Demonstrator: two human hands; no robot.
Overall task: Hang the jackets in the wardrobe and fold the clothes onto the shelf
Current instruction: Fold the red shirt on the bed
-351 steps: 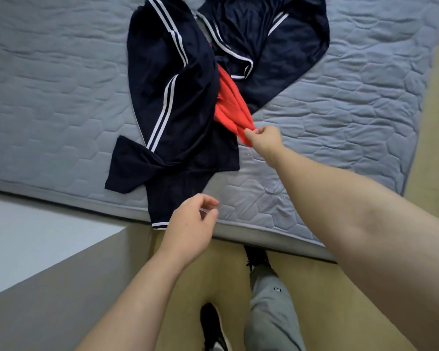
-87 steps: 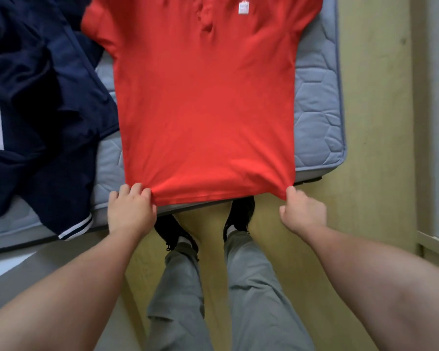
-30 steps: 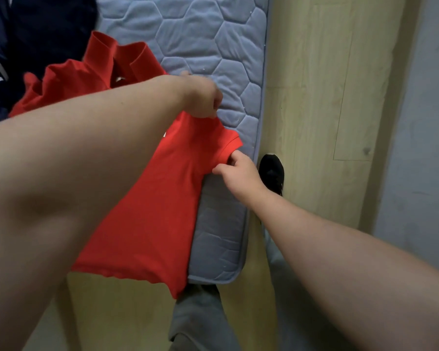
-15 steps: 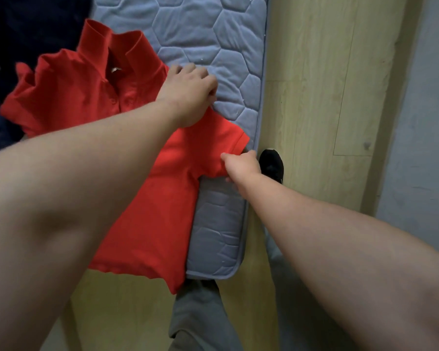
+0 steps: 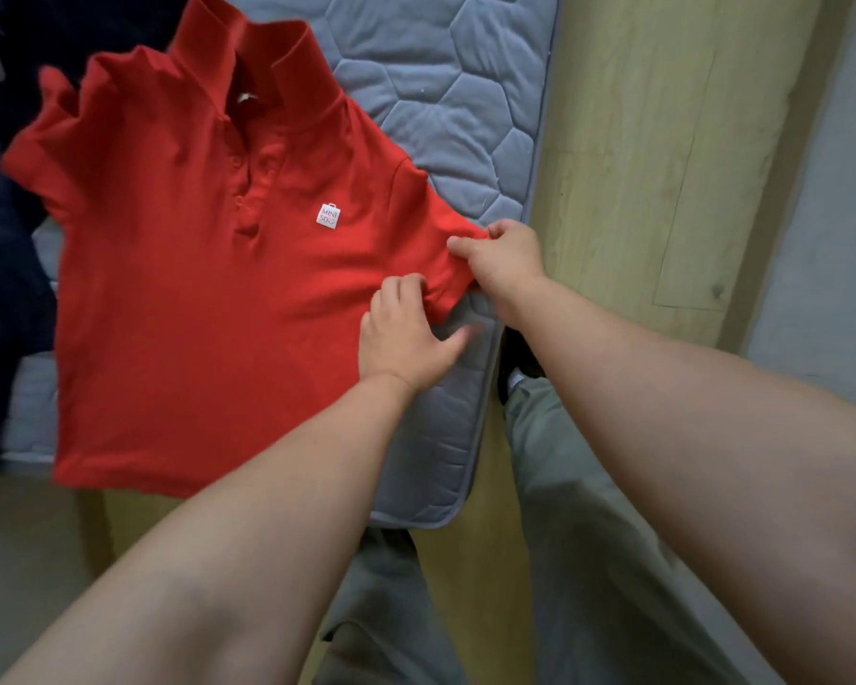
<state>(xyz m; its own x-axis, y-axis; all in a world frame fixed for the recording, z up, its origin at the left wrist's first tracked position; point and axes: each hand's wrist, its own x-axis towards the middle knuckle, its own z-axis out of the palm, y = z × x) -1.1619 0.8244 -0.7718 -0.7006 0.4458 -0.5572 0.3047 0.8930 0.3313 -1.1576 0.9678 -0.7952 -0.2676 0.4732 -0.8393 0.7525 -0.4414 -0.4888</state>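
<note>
Head cam: 1 red polo (image 5: 184, 299) lies face-up on the mattress (image 5: 446, 106). R hand (image 5: 502, 262) pinches the sleeve end; L hand (image 5: 406, 333), just beside it, has fingertips curled on the sleeve hem by the armpit. Risk imo: the hem overhangs the edge below L hand, so a tug could drag it off. Navy clothes (image 5: 1, 249) left of both, count unclear.

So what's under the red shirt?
The red polo shirt lies on a grey quilted mattress, its hem hanging past the edge. Its far sleeve overlaps dark navy clothes. Whatever else sits beneath it is covered.
</note>
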